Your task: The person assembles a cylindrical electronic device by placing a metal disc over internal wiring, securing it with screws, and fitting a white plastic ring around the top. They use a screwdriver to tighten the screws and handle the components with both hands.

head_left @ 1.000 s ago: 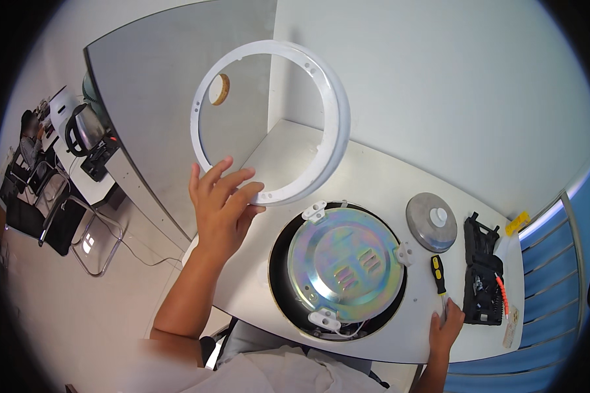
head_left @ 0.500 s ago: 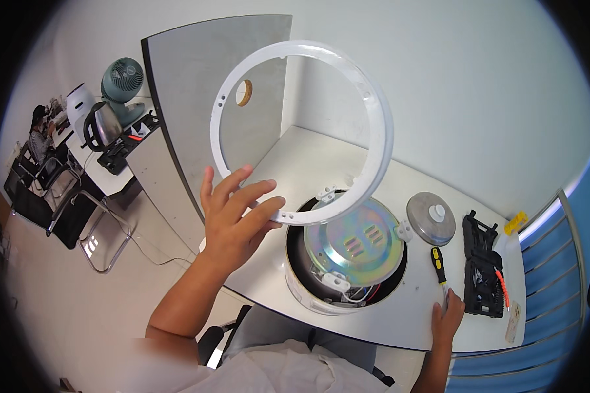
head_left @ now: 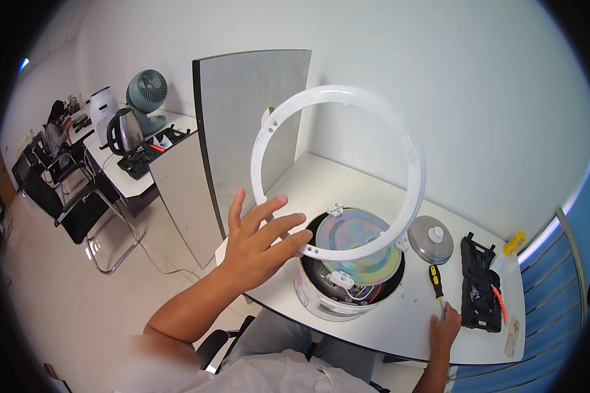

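Note:
A large white plastic ring (head_left: pixel 418 177) stands tilted up in the air above the table. My left hand (head_left: pixel 259 247) grips its lower left edge between thumb and fingers, the other fingers spread. Below the ring is a round white appliance body (head_left: pixel 318 305), like a rice cooker base, with wires inside. An iridescent metal disc (head_left: pixel 367 270) with white plastic tabs lies in its opening, partly covered by the ring. At the table's right front, my right hand (head_left: pixel 444 331) rests with its fingers on the shaft of a black-and-yellow screwdriver (head_left: pixel 436 281).
A metal lid (head_left: pixel 431 241) with a white knob lies right of the appliance. Beyond it sits an open black tool case (head_left: pixel 482 295) with an orange tool. A grey partition (head_left: pixel 249 131) bounds the table's left; a kettle (head_left: pixel 126 132) and fan (head_left: pixel 147 92) stand on another table.
The whole view has shifted, so the table and partition sit lower and farther right. My left hand still holds the ring aloft. My right hand stays at the screwdriver.

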Demonstrator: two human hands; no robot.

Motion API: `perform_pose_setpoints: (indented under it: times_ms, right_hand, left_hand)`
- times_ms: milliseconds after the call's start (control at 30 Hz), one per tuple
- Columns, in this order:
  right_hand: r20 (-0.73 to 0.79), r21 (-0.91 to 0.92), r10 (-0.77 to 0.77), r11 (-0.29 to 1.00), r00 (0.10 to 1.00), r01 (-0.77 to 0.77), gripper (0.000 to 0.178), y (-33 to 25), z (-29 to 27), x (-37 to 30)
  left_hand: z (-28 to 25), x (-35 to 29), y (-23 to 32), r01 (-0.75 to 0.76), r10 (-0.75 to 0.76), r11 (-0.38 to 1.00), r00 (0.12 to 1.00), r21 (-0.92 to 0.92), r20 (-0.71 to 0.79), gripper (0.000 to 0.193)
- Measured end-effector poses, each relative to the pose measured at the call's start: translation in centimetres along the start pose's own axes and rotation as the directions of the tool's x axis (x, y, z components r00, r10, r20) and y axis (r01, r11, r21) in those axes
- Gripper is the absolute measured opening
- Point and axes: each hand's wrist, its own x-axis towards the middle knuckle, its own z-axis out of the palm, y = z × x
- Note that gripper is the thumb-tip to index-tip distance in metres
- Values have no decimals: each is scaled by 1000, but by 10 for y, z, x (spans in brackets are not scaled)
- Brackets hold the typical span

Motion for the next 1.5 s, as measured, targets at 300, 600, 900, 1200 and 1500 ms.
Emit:
perform_pose_setpoints:
  times_ms: [300, 600, 900, 1200, 1500]
  right_hand:
    - [-16, 13, -43, 999, 999, 43, 57, 3, -3, 1]
    - [-20, -47, -46, 998, 999, 45, 57, -3, -3, -1]
    - [-31, -51, -66, 997, 997, 64, 55, -11, -4, 9]
    - [-6, 41, 54, 998, 999, -53, 54, -15, -13, 10]
    - [40, 84, 96, 991, 995, -100, 52, -8, -15, 10]
  left_hand:
    - [7, 4, 5, -48, 49, 998, 999, -42, 14, 28]
    - [28, 13, -7, 0, 1, 997, 1000, -75, 19, 31]
    - [67, 15, -32, 13, -10, 992, 1000, -123, 19, 45]
    - [109, -14, -91, 132, -127, 986, 991, -106, 49, 52]
    - [153, -36, -137, 193, -201, 979, 970, 71, 138, 40]
